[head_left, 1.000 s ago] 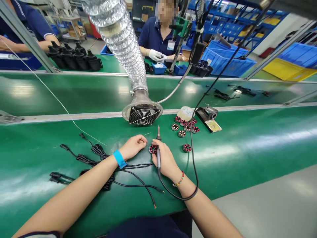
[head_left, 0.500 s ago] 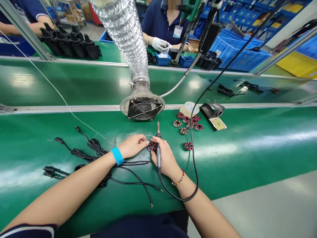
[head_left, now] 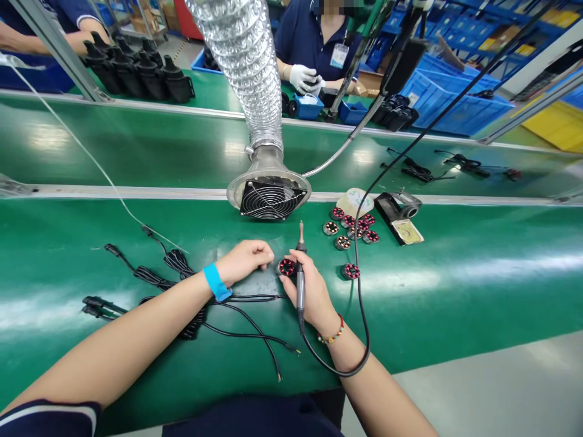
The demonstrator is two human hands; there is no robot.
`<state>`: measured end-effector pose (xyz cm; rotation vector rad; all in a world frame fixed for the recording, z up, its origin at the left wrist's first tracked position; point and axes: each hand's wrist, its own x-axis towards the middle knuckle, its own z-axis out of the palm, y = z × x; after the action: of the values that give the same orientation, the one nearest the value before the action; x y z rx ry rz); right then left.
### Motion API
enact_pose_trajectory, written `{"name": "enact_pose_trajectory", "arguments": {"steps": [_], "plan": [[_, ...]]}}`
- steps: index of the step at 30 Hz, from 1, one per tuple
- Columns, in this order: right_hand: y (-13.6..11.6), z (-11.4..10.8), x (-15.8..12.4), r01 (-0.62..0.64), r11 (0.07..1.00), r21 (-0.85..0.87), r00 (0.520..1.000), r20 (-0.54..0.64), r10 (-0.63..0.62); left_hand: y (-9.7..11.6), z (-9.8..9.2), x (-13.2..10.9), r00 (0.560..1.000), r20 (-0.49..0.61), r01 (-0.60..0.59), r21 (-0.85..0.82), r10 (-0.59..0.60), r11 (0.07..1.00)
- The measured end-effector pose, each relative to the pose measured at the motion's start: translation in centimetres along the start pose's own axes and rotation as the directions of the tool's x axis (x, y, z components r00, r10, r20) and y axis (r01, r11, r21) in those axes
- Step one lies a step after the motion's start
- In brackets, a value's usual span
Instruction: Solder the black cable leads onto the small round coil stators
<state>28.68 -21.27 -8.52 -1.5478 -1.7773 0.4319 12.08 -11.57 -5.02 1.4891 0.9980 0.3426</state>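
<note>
My right hand [head_left: 313, 291] grips a soldering iron [head_left: 300, 291], its tip pointing away from me. The thumb and forefinger of the same hand also touch a small round motor stator [head_left: 285, 267] with red windings on the bench. Just left of the stator, my left hand [head_left: 248, 261] hovers with curled fingers and the thumb against the forefinger. Whatever it may hold is too small to see. Beneath and beside my left forearm lie black cables [head_left: 152, 277], their stripped ends near the front. A thin pale wire [head_left: 98, 167] slants down toward the left hand.
A fan [head_left: 272, 200] under a silver duct [head_left: 241, 67] hangs ahead. Several stators [head_left: 355, 230] sit to the right, near an iron stand [head_left: 396, 207] with a yellow sponge [head_left: 407, 232]. The iron's cord [head_left: 361, 303] loops over my right wrist. A gloved co-worker [head_left: 307, 79] is opposite.
My left hand has drawn back slightly from the stator, leaving a gap. The thin wire seen between its fingers and the iron no longer shows. The view has shifted slightly.
</note>
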Motion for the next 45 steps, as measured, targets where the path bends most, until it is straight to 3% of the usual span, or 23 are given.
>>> {"name": "enact_pose_trajectory", "arguments": {"steps": [5,12,20,30,36,43,45], "plan": [[0.1,-0.3,-0.3,0.065,0.980,0.189,0.998,-0.035,-0.059,0.4,-0.6,0.0,0.998,-0.067,-0.031,-0.161,0.021,0.986],[0.0,-0.4,-0.3,0.127,0.969,0.211,0.991,-0.057,-0.118,0.3,0.1,-0.3,0.990,0.055,-0.120,-0.139,0.129,0.983],[-0.3,-0.7,-0.3,0.171,0.951,0.256,0.985,-0.008,-0.175,0.3,-0.1,-0.4,0.983,0.142,-0.105,-0.093,0.117,0.990],[0.4,-0.4,0.1,0.201,0.977,-0.075,0.979,-0.003,-0.202,-0.5,-0.3,0.4,0.990,-0.099,-0.099,0.039,0.102,0.994],[0.0,-0.4,-0.1,0.245,0.963,-0.110,0.970,0.024,-0.243,-0.2,0.3,-0.1,0.993,0.034,-0.119,0.128,0.115,0.985],[0.5,-1.1,0.3,0.068,0.994,-0.088,0.991,0.117,-0.058,0.0,-0.1,-0.4,0.990,0.097,-0.123,0.221,0.103,0.967],[0.7,-1.5,0.5,0.048,0.995,-0.084,0.989,0.142,-0.035,0.1,0.0,-0.8,0.977,0.173,-0.177,0.340,0.124,0.924]]}}
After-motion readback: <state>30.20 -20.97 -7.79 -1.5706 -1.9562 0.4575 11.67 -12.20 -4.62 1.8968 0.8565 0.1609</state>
